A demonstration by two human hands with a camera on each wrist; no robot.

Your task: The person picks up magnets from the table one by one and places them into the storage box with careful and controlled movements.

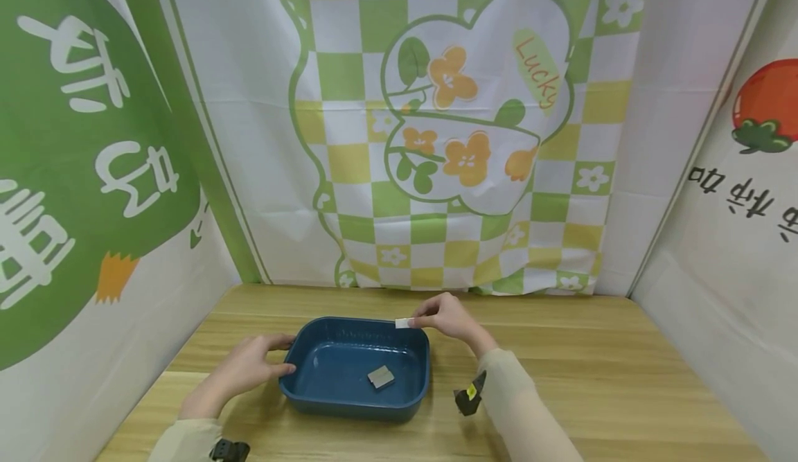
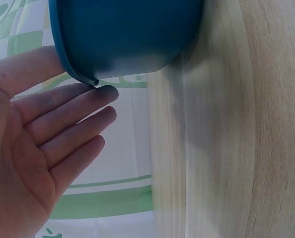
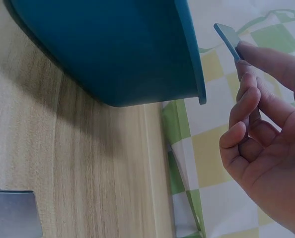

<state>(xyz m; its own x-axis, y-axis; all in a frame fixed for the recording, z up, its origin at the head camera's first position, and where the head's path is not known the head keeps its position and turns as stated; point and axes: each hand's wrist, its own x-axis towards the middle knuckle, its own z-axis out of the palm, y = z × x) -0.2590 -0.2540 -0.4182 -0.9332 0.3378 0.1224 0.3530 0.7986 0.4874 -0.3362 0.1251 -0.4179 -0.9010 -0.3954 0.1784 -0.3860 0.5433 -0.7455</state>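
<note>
A dark blue rectangular basin [image 1: 349,410] stands on the wooden table. My left hand [image 1: 249,365] is at its left side, thumb over the rim and the index finger against the outer wall. In the left wrist view the other fingers [image 2: 78,131] stretch out straight beside the basin. My right hand [image 1: 450,318] is above the basin's far right corner. Its thumb and fingertips pinch a small thin flat rectangular piece [image 3: 228,39], which looks white in the head view. Inside the basin lies a small grey flat rectangular block [image 1: 381,377].
The wooden tabletop [image 1: 561,379] extends on both sides of the basin. Behind it hangs a green and yellow checkered cloth [image 1: 461,254], with printed side panels left and right. A grey straight-edged shape [image 3: 13,213] shows at the lower left of the right wrist view.
</note>
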